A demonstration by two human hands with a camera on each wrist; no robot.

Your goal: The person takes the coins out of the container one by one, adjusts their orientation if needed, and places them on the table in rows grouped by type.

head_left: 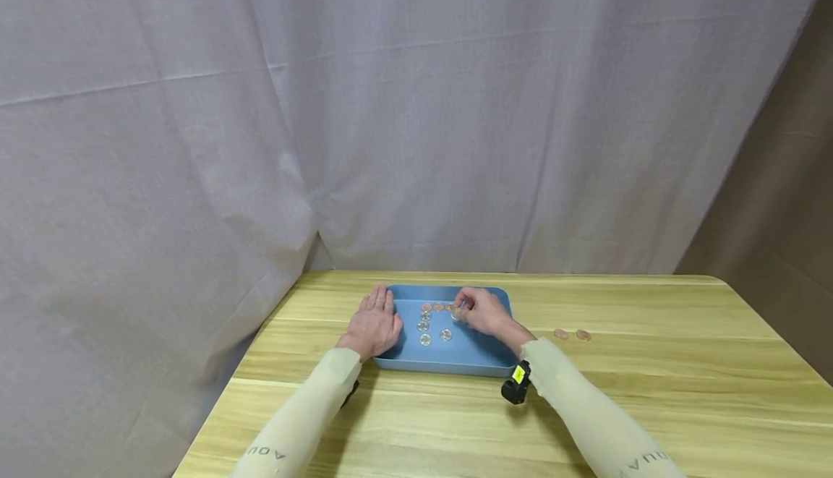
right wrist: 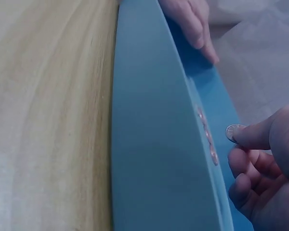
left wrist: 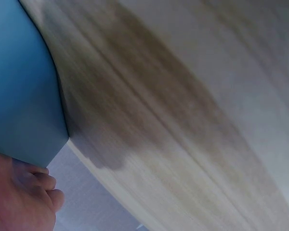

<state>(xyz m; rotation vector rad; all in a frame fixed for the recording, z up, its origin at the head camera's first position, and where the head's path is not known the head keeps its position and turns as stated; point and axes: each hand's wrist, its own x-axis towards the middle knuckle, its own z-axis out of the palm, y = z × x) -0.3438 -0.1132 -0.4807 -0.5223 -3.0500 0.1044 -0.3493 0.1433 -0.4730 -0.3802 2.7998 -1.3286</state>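
A blue tray (head_left: 449, 353) lies on the table, with coins on its floor. Along its far side is a short row of copper coins (head_left: 438, 307); silver coins (head_left: 423, 326) form a column at the left, and one more silver coin (head_left: 445, 335) lies right of that column. My left hand (head_left: 372, 322) rests flat, fingers extended, over the tray's left rim. Over the tray's far right part, my right hand (head_left: 484, 312) pinches a silver coin (right wrist: 235, 133) between thumb and fingers. The left wrist view catches the left hand (left wrist: 26, 197) against the tray's outer wall (left wrist: 26, 91).
Two copper coins, one (head_left: 561, 334) beside the other (head_left: 583, 335), lie on the wooden table (head_left: 651, 369) right of the tray. A grey curtain (head_left: 423, 138) hangs behind the table's back edge. A small black camera (head_left: 516, 385) is strapped to the right wrist.
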